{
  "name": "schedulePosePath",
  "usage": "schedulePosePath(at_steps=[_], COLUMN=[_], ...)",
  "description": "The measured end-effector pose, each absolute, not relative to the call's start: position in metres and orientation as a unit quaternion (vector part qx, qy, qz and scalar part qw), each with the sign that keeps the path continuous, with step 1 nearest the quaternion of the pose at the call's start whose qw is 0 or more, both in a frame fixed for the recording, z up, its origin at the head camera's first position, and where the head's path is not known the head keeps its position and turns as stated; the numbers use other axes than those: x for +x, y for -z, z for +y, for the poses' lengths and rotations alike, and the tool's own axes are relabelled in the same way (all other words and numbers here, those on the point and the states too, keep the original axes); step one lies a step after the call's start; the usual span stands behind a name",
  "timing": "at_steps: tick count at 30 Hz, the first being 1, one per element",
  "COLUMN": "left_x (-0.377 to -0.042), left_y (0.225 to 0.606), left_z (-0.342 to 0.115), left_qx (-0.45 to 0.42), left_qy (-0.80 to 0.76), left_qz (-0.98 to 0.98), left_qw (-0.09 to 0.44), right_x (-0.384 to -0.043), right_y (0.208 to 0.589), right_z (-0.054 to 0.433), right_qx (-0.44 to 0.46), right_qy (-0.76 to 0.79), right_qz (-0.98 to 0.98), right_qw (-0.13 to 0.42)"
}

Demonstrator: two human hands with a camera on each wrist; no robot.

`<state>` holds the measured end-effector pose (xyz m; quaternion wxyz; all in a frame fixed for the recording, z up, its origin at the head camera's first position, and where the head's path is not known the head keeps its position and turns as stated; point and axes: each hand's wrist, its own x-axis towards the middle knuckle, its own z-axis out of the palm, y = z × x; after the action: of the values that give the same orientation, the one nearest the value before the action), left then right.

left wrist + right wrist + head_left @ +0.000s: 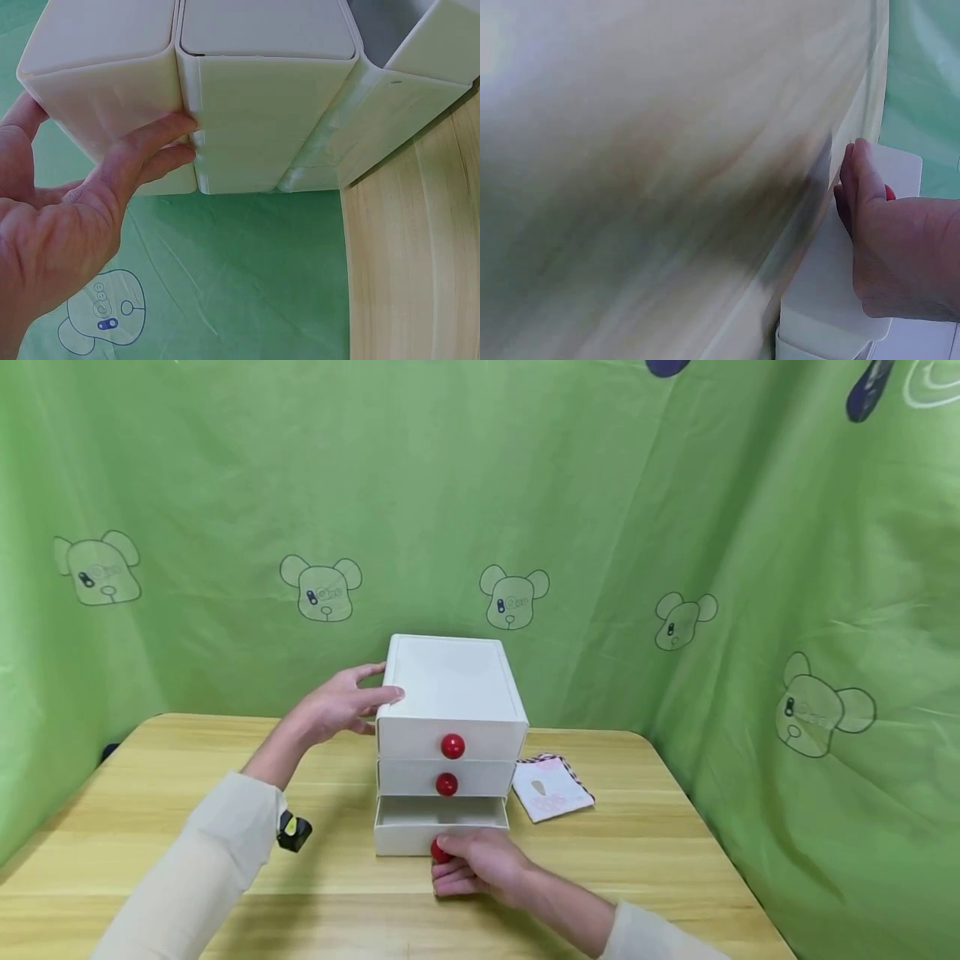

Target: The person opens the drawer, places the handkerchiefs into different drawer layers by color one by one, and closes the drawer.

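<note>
A white three-drawer box with red knobs stands on the wooden table. Its bottom drawer is pulled partly out, with its inside looking bare; the upper two are closed. My right hand pinches the bottom drawer's red knob between thumb and fingers. In the right wrist view the right hand covers most of that knob. At the box's left side, my left hand has its thumb on the top edge and its fingers spread along the side. The left wrist view shows the left hand's fingertips touching the side wall.
A folded white and pink cloth with a checked edge lies right of the box on the wooden table. A small black object with a yellow mark shows beside the left sleeve. Green curtain surrounds the table's back and sides.
</note>
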<state>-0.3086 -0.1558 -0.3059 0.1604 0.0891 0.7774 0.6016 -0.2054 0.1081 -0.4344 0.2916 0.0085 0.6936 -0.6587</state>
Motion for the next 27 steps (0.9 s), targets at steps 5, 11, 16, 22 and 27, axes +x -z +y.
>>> schedulePosePath(at_steps=[5, 11, 16, 22, 27], left_x=[-0.309, -0.309, -0.31, -0.31, -0.31], left_y=[0.305, 0.305, 0.305, 0.305, 0.305], left_z=[-0.155, -0.155, -0.156, -0.157, -0.157], left_qx=[0.087, 0.083, 0.086, 0.085, 0.088], left_qy=[-0.602, -0.598, -0.599, -0.6, -0.604], left_qz=[0.777, 0.781, 0.78, 0.779, 0.775], left_qw=[0.161, 0.162, 0.16, 0.162, 0.165], right_x=[-0.196, -0.187, -0.182, -0.18, -0.179], right_y=[0.436, 0.437, 0.436, 0.433, 0.433], right_z=[0.11, 0.111, 0.112, 0.112, 0.112], right_qx=[0.005, 0.004, 0.005, 0.008, 0.008], right_qy=[0.665, 0.662, 0.663, 0.666, 0.669], right_qz=[0.688, 0.691, 0.691, 0.687, 0.686], right_qw=[0.291, 0.291, 0.289, 0.29, 0.285])
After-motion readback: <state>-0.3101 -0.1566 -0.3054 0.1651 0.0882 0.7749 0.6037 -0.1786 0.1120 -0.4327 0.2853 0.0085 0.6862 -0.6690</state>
